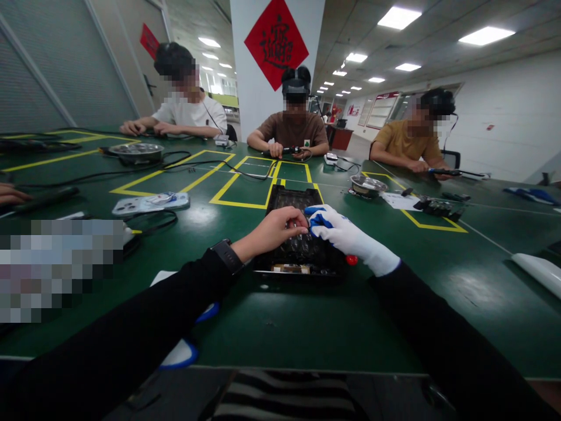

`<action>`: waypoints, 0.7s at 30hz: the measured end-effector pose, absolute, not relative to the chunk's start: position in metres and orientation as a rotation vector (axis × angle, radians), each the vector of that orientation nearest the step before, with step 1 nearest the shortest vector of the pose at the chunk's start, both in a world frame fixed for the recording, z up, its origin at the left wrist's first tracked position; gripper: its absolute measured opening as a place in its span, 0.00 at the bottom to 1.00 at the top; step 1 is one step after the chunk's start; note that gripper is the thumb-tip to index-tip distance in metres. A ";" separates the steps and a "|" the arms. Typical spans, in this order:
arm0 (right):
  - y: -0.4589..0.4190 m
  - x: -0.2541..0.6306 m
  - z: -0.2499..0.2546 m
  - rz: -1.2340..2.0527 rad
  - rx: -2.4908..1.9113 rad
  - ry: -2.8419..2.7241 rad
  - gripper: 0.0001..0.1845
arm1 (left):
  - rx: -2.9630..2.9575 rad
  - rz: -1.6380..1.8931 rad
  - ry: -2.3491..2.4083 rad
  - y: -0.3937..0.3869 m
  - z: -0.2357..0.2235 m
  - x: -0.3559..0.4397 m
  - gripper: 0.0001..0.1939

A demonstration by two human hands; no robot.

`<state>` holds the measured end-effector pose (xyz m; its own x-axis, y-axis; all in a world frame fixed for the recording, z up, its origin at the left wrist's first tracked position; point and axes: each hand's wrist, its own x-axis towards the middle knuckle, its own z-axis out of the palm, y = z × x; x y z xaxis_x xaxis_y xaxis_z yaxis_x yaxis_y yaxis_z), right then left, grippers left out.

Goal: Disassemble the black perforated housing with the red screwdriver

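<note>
Above an open black case [280, 202] on the green table, my two hands come close together. My bare left hand [283, 227] has its fingers curled, thumb against fingertips; what it grips, if anything, is too small to make out. Beside it, my right hand [335, 231] wears a white glove with blue fingertips, its fingers closed in a pinch around something I cannot make out. Inside the case lie dark parts under the hands, and a brown-labelled cylinder [289, 269] rests along its near edge. A small red round piece [351, 259] sits at the case's right side.
A phone [151, 203] and black cables are on the left. White and blue gloves [179, 354] lie by the near edge under my left arm. Metal bowls [367, 185] and black parts [438, 206] stand farther off. Three people work across the table; another hand [13, 194] shows far left.
</note>
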<state>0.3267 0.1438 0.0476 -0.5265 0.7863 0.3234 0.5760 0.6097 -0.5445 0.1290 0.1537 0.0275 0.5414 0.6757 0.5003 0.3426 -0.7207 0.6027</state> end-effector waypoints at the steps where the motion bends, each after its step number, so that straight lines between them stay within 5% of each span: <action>1: 0.144 0.327 0.048 0.536 -1.092 -2.279 0.08 | 2.338 1.027 0.842 0.153 0.028 0.129 0.09; 10: 0.132 0.326 0.063 0.987 -1.183 -2.335 0.13 | 2.114 1.152 0.853 0.148 0.034 0.130 0.24; 21: 0.131 0.323 0.050 0.769 -1.058 -2.670 0.06 | 2.079 1.163 0.880 0.148 0.033 0.130 0.29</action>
<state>0.3234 0.1312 0.0504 -0.7344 0.6779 -0.0326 0.5914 0.6157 -0.5208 0.1303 0.1483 0.0326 0.3983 0.7770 0.4875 0.2584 -0.6050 0.7532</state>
